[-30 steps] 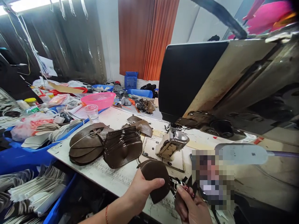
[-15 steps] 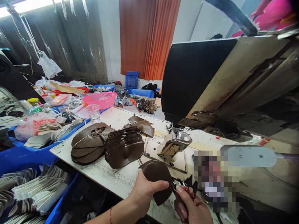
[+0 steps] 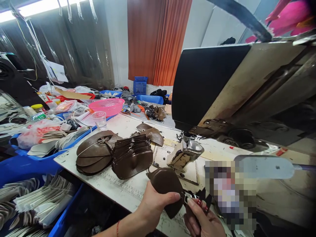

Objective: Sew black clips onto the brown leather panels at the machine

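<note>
My left hand (image 3: 154, 204) grips a rounded dark brown leather piece (image 3: 166, 184), thumb on top and fingers beneath. At that piece's right edge, my right hand (image 3: 201, 217) is closed around a small silver metal tool with red on its handle (image 3: 197, 197); my fingers hide part of it. Dark pointed material shows just behind the tool. Further back lies a row of overlapping brown leather pieces (image 3: 133, 161), beside a tied stack of rounded brown pieces (image 3: 93, 154). A couple of loose brown pieces (image 3: 151, 134) rest near the sewing machine's post (image 3: 184, 153).
The sewing machine head (image 3: 209, 85) overhangs the white table (image 3: 116, 189) on the right. A clear plastic cup (image 3: 100, 121) and a pink basket (image 3: 107, 107) stand at the back left. Blue bins (image 3: 67, 210) with pale cut pieces sit at the left. A blurred-out patch lies at the right.
The metal tool and both hands stay at the leather piece's right edge, with only a slight shift. The whole view has moved slightly. The stacks lie as before.
</note>
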Demonstrator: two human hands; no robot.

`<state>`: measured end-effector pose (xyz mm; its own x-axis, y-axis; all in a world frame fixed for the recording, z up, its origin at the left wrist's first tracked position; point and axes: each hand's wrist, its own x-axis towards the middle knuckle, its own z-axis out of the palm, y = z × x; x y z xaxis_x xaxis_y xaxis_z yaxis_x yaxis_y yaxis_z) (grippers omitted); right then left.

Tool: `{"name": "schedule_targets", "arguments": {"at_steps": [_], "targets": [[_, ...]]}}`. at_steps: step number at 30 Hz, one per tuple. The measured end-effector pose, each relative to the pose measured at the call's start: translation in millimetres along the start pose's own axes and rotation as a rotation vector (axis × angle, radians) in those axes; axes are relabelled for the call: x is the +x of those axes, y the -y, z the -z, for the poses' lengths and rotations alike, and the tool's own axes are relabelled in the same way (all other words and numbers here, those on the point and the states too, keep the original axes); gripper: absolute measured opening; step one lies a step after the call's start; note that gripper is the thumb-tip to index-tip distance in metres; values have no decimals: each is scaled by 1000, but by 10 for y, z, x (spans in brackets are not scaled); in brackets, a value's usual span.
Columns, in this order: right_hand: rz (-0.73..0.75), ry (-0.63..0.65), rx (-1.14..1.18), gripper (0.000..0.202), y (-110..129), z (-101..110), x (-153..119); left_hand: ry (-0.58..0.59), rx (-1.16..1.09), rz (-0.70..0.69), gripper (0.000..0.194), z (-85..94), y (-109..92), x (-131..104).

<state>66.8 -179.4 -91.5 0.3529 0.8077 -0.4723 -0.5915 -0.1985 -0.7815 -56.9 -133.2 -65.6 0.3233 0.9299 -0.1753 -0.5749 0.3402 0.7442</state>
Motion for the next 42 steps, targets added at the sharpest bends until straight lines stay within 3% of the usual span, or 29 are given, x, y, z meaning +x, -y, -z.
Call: {"name": "schedule_targets", "arguments": {"at_steps": [16, 18, 20, 23, 26, 28, 30, 33, 38, 42], "targets": [[59, -3, -36, 43, -22, -65, 45, -61, 103, 4, 39, -92, -78, 36], [203, -18, -152, 39, -6, -68, 53, -99, 142, 4, 37, -116, -106, 61], [458, -27, -346, 31, 61, -87, 65, -122, 169, -20, 39, -141, -156, 108], [930, 139, -732, 17, 259, -124, 133, -126, 189, -68, 39, -187, -269, 215], [1353, 346, -1062, 41, 512, -132, 274, -101, 178, -93, 40, -250, -390, 347], [1559, 365, -1193, 48, 666, -115, 383, -73, 164, -96, 41, -301, -451, 438], [1661, 325, -1281, 46, 786, -88, 487, -28, 152, -85, 40, -357, -487, 531], [1657, 250, -1273, 46, 908, -69, 637, 5, 172, -53, 35, -443, -510, 687], [1618, 234, -1140, 39, 1053, -179, 838, -58, 284, -85, 30, -584, -564, 951], [1502, 193, -1144, 36, 1115, -207, 910, 12, 301, -110, 28, -674, -611, 1069]]}}
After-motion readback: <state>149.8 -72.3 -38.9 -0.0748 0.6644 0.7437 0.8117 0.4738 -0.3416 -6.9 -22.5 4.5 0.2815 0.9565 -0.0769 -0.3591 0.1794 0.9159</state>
